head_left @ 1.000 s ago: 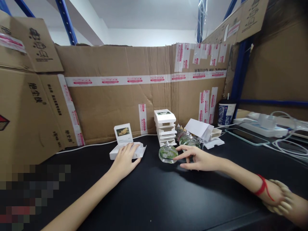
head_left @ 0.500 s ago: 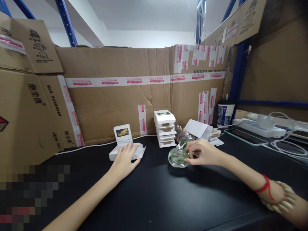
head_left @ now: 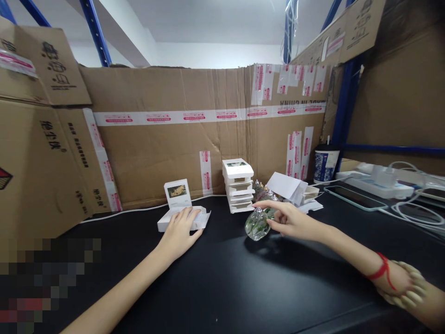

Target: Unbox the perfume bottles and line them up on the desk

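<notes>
A cardboard wall [head_left: 156, 153] stands behind your black tabletop [head_left: 222, 283]. Near its far edge sits an open white box [head_left: 164, 225], picture-bearing lid raised, with a stack of white boxes [head_left: 238, 172] to its right. Your left hand [head_left: 181, 229] lies on the open box, fingers and thumb apart. Your right hand [head_left: 290, 220] bends toward the glass bottle [head_left: 256, 228], index finger by its top, thumb at its side (whether they clamp it, I cannot tell). The bottle is in front of the stack, slightly right.
</notes>
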Demonstrator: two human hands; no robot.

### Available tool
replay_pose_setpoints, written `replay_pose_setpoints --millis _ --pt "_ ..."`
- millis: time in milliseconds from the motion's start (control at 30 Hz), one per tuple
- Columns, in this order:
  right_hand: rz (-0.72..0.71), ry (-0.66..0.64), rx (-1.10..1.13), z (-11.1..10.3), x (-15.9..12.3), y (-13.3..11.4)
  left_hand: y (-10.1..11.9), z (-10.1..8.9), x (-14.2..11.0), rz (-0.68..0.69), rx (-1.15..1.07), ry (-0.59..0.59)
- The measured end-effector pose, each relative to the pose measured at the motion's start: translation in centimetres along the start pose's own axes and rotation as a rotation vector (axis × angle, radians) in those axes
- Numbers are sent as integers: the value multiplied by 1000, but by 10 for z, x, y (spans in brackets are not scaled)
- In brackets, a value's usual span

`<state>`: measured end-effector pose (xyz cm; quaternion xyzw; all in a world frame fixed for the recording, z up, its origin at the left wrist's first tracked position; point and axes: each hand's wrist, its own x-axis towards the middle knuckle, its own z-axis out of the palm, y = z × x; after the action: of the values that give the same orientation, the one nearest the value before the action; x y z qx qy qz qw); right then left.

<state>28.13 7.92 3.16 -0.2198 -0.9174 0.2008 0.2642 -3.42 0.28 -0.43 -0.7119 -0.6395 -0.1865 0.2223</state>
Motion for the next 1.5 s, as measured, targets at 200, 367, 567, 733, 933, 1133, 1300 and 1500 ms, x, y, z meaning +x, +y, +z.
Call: replay_pose_setpoints --millis 200,367,567,733,933,1133,1300,1500 --pt "45 63 -72 -2 1 3 -1 0 0 3 1 6" --pt "91 148 -201 -3 2 5 0 -1 0 -2 13 -21" --pt "59 234 -319 -7 2 10 0 -1 1 -5 7 -28" --pt "35 314 -421 -9 1 10 0 -1 0 -3 1 -18" --pt "-54 370 -440 -16 1 13 2 -4 1 -21 18 -62" --pt "-93 330 -323 -15 2 21 1 -2 1 -13 7 -36" --pt "-39 211 -218 -12 0 24 1 -1 0 -7 6 -28" --pt "-77 131 -205 -12 1 27 0 -1 0 1 14 -17"
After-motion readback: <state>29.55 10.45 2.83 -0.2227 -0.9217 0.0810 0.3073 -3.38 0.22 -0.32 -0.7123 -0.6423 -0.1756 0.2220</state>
